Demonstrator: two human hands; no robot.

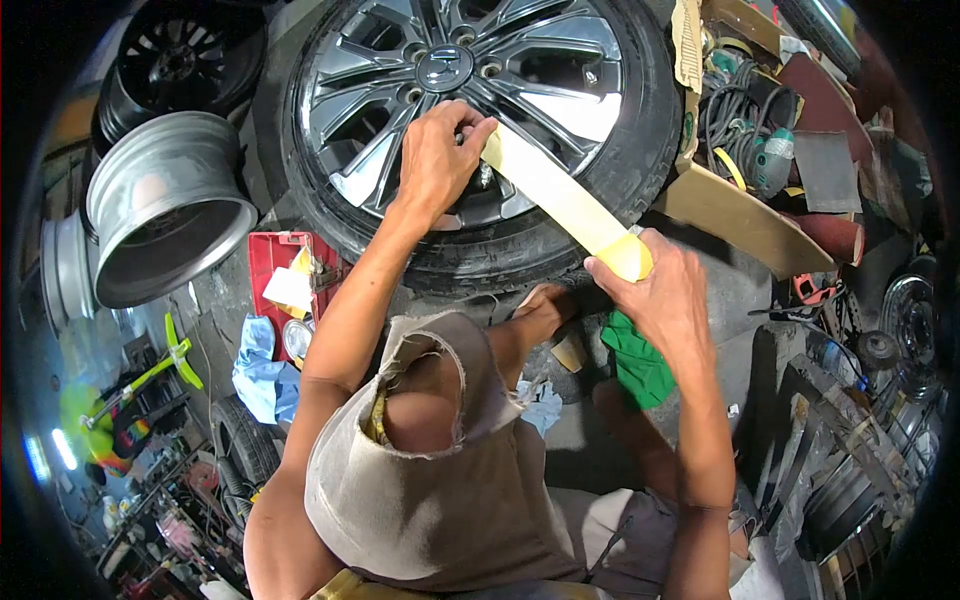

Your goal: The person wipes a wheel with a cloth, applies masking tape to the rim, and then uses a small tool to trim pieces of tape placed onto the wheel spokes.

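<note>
A wheel with a tire (640, 110) and a silver-and-black spoked rim (360, 60) lies at the top centre, with a round centre cap (444, 68). My left hand (440, 160) is over the lower spokes, its thumb and fingers pinching the upper end of a strip of yellow tape (555, 190). The strip stretches taut, down to the right, across the rim and tire. Near the tire's lower right edge, my right hand (665, 290) grips the tape roll (630, 258) at the strip's other end.
Bare rims (170, 210) stand at the left. A cardboard box (740, 220) holds cables and a power tool (770, 160) at the right. Below the tire are a red tray (275, 265), a blue cloth (262, 375) and a green cloth (635, 365). Metal parts lie at lower right.
</note>
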